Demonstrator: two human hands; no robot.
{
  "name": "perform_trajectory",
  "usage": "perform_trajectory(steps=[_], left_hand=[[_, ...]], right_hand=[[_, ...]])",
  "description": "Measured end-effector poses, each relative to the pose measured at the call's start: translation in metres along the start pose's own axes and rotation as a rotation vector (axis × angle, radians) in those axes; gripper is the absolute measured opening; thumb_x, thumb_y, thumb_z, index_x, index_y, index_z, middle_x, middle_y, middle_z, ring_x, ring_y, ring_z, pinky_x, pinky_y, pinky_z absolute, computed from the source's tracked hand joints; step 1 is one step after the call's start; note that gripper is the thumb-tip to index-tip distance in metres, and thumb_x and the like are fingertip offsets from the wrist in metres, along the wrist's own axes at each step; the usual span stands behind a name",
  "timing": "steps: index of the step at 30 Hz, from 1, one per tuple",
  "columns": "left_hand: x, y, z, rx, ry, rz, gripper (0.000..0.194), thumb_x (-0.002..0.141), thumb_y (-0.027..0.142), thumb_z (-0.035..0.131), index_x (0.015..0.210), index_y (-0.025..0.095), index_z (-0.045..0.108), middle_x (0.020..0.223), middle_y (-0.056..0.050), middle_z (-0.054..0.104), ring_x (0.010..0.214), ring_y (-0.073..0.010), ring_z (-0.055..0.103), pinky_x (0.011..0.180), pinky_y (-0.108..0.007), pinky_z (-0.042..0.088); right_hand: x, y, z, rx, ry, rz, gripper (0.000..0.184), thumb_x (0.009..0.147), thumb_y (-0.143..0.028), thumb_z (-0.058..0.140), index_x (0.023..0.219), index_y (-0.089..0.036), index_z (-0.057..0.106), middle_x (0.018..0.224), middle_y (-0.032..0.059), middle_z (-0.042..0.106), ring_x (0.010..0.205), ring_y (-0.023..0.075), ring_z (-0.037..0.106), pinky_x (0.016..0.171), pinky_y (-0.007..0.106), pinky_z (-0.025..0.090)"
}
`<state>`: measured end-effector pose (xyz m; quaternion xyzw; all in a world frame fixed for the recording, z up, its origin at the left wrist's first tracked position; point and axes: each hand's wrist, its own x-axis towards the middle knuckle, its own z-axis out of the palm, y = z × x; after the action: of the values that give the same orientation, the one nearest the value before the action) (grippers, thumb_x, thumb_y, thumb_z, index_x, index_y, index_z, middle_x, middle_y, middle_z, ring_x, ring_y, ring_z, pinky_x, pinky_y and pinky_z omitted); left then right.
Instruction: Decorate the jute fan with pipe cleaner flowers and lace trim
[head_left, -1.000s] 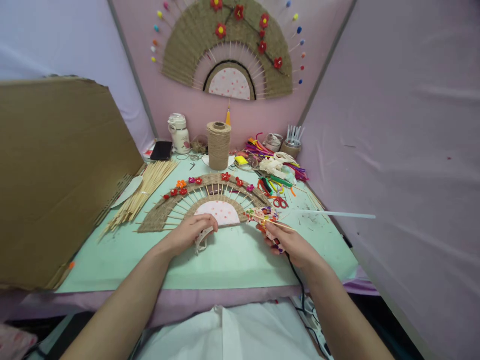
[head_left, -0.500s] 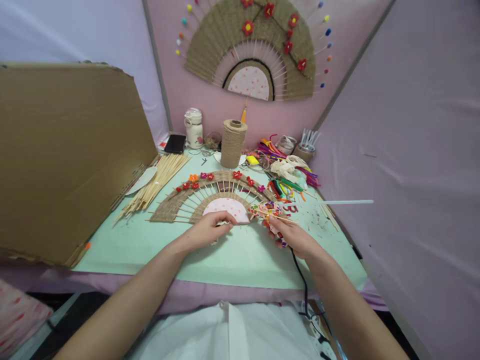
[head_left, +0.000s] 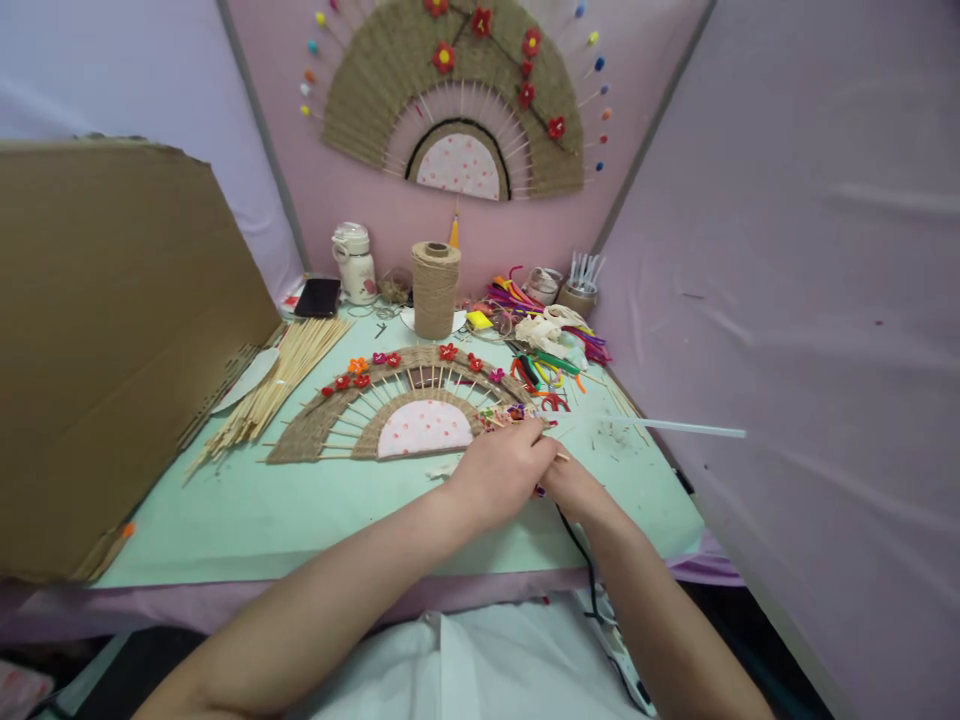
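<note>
My right hand [head_left: 576, 485] is wrapped round a floral-patterned glue gun [head_left: 516, 411], whose body is mostly covered by my hands. A long clear glue stick [head_left: 697, 428] sticks out to the right and a black cord [head_left: 577, 540] hangs below. My left hand [head_left: 501, 465] is closed up against the right one; what its fingers grip is hidden. The tip of a thin bamboo stick [head_left: 561, 457] shows between the hands. Just beyond lies a twine-woven fan [head_left: 300, 428] with small red, orange and pink flowers and a pink dotted half-circle [head_left: 424, 428].
Bamboo sticks [head_left: 274, 385] lie left beside a large cardboard sheet [head_left: 120, 350]. A twine spool [head_left: 435, 290], white bottle [head_left: 355, 265] and black phone [head_left: 318, 298] stand or lie at the back. Coloured pipe cleaners [head_left: 517, 300] and pliers [head_left: 525, 368] lie right. A larger fan [head_left: 360, 110] hangs above.
My left hand has moved right, from the fan's lower edge to my right hand. The bamboo stick in the right hand is now mostly covered. The view has shifted right.
</note>
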<state>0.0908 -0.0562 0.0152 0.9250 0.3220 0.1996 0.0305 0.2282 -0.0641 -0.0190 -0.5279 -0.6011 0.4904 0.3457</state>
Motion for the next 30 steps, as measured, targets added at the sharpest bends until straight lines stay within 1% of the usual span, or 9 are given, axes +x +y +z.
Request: perform_trajectory(steps=[2,5,8,11,16,20,24,27,30], left_hand=[[0.003,0.0,0.0,0.059,0.023,0.073,0.02,0.089,0.017,0.04,0.087,0.015,0.06,0.084,-0.006,0.059,0.074,-0.0183,0.056,0.061,-0.028,0.044],[-0.006,0.003,-0.001,0.043,0.234,0.258,0.026,0.092,0.016,0.035,0.086,0.015,0.06,0.083,-0.007,0.063,0.075,-0.0177,0.057,0.063,-0.029,0.045],[-0.021,0.01,-0.004,-0.054,0.431,0.391,0.026,0.092,0.017,0.035,0.098,0.017,0.06,0.087,-0.008,0.066,0.073,-0.0153,0.058,0.065,-0.028,0.045],[-0.032,0.016,-0.004,-0.109,0.513,0.411,0.026,0.09,0.016,0.037,0.105,0.018,0.058,0.085,-0.008,0.067,0.066,-0.0135,0.057,0.06,-0.027,0.043],[-0.029,0.018,0.013,-0.119,0.534,0.367,0.023,0.088,0.014,0.042,0.106,0.018,0.057,0.087,-0.008,0.068,0.066,-0.013,0.058,0.059,-0.026,0.044],[0.002,0.015,0.034,-0.056,0.465,0.387,0.023,0.092,0.016,0.038,0.101,0.017,0.059,0.088,-0.008,0.067,0.07,-0.0132,0.059,0.06,-0.025,0.044],[0.064,0.018,0.053,0.06,0.23,0.379,0.029,0.094,0.018,0.032,0.098,0.015,0.061,0.091,-0.01,0.066,0.078,-0.0165,0.06,0.065,-0.027,0.045],[0.109,0.027,0.065,0.073,-0.013,0.241,0.028,0.093,0.017,0.036,0.109,0.013,0.058,0.096,-0.012,0.063,0.089,-0.0202,0.06,0.067,-0.028,0.046],[0.123,0.034,0.071,0.023,-0.164,0.101,0.041,0.091,0.014,0.038,0.131,0.015,0.044,0.095,-0.013,0.063,0.085,-0.0214,0.062,0.061,-0.029,0.045]], right_hand=[[-0.001,0.0,-0.002,-0.004,0.008,-0.019,0.027,0.074,-0.032,0.052,0.051,-0.022,0.044,0.051,0.0016,0.048,0.055,0.0164,0.045,0.05,0.028,0.037],[-0.004,0.0,-0.006,0.028,0.05,-0.028,0.023,0.076,-0.038,0.055,0.06,-0.02,0.052,0.06,0.0016,0.054,0.063,0.0168,0.048,0.057,0.029,0.041],[-0.006,0.001,-0.014,0.082,0.128,0.051,0.031,0.078,-0.049,0.056,0.073,-0.019,0.056,0.066,0.0006,0.055,0.065,0.0152,0.048,0.06,0.028,0.043],[-0.009,0.003,-0.03,0.138,0.175,0.124,0.041,0.077,-0.058,0.056,0.079,-0.017,0.057,0.067,0.0,0.052,0.061,0.0132,0.046,0.052,0.025,0.039],[-0.023,0.003,-0.073,0.265,0.255,0.113,0.043,0.073,-0.059,0.061,0.08,-0.017,0.055,0.067,-0.001,0.046,0.061,0.0116,0.043,0.044,0.021,0.031],[-0.048,-0.01,-0.099,0.215,0.381,0.049,0.043,0.073,-0.06,0.061,0.076,-0.018,0.053,0.064,-0.0025,0.04,0.056,0.0094,0.037,0.042,0.02,0.031],[-0.077,-0.024,-0.11,0.082,0.581,-0.029,0.039,0.078,-0.058,0.057,0.076,-0.02,0.053,0.066,-0.0014,0.043,0.051,0.0086,0.037,0.042,0.022,0.032],[-0.089,-0.024,-0.113,0.074,0.637,-0.07,0.034,0.081,-0.055,0.055,0.076,-0.021,0.054,0.068,0.0,0.046,0.05,0.0094,0.038,0.042,0.024,0.031],[-0.089,-0.018,-0.116,0.084,0.655,-0.092,0.031,0.082,-0.053,0.055,0.076,-0.023,0.055,0.068,0.0002,0.047,0.051,0.011,0.04,0.042,0.026,0.032]])
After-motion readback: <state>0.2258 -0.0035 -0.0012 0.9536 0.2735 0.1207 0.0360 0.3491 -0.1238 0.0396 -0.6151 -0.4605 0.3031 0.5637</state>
